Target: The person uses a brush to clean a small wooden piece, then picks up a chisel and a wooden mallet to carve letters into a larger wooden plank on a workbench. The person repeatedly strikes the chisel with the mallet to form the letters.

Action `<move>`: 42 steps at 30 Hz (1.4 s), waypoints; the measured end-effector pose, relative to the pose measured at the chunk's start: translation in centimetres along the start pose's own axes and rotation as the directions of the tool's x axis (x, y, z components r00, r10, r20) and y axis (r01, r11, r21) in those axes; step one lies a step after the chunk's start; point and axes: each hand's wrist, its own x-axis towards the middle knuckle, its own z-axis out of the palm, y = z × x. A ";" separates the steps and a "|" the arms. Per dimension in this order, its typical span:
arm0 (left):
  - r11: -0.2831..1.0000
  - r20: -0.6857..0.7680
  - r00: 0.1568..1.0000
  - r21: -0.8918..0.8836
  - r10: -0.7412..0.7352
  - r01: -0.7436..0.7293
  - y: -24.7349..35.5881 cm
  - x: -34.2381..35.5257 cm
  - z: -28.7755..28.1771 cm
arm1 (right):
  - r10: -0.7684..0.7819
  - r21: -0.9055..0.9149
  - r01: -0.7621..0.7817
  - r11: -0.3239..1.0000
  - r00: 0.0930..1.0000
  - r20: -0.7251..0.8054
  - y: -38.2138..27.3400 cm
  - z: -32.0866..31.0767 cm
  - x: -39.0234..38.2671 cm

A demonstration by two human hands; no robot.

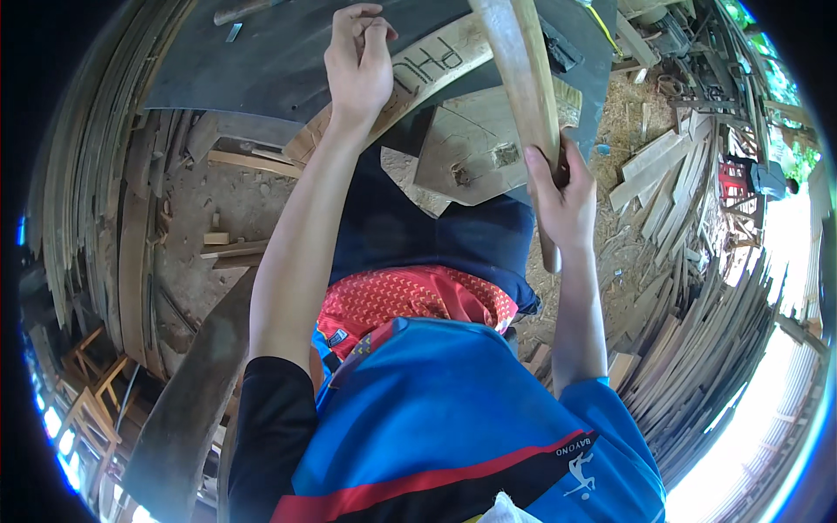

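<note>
My right hand (565, 193) grips a long, slightly curved wooden piece (525, 83) near its lower part, thumb on one face and fingers behind. The piece runs away from me past the far edge of the view. My left hand (359, 70) is raised over the dark tabletop (253, 74), its fingers curled in; whatever may be inside them is hidden. Below that hand lies a curved board (453, 61) with dark marks on it. An angular wooden slab (466, 131) with a knot lies between the board and my lap, partly behind the held piece.
A dark object (562, 48) and a yellow strip (604, 33) lie at the far right of the tabletop. A wooden handle (244, 10) is at the far left. Stacked planks (78, 174) line the left, more boards (689, 340) the right. Another person (767, 179) is far right.
</note>
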 end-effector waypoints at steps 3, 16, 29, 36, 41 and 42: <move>0.999 0.048 0.999 0.039 0.013 -0.015 0.5 -0.1 -0.2 | -0.039 -0.143 0.042 0.989 0.999 0.027 0.0 0.8 0.6; 0.608 0.455 0.880 0.663 0.135 -0.436 2.0 -0.7 1.3 | 0.141 -0.018 -0.142 0.990 0.989 -0.037 3.2 -1.0 -0.4; 0.551 0.497 0.866 0.709 0.051 -0.440 1.5 0.2 1.1 | 0.052 -0.093 -0.051 0.994 0.999 0.000 2.5 -0.6 -1.2; 0.581 0.487 0.873 0.705 0.021 -0.407 1.3 0.3 1.1 | 0.099 -0.096 -0.095 0.991 0.995 0.034 2.3 -1.0 -1.1; 0.578 0.495 0.867 0.692 0.057 -0.433 1.1 0.3 1.0 | 0.061 -0.062 -0.061 0.996 0.998 0.009 2.8 -0.8 -1.1; 0.578 0.496 0.867 0.692 0.055 -0.433 1.1 0.3 0.9 | 0.058 -0.050 -0.057 0.997 0.998 0.012 2.8 -0.8 -1.1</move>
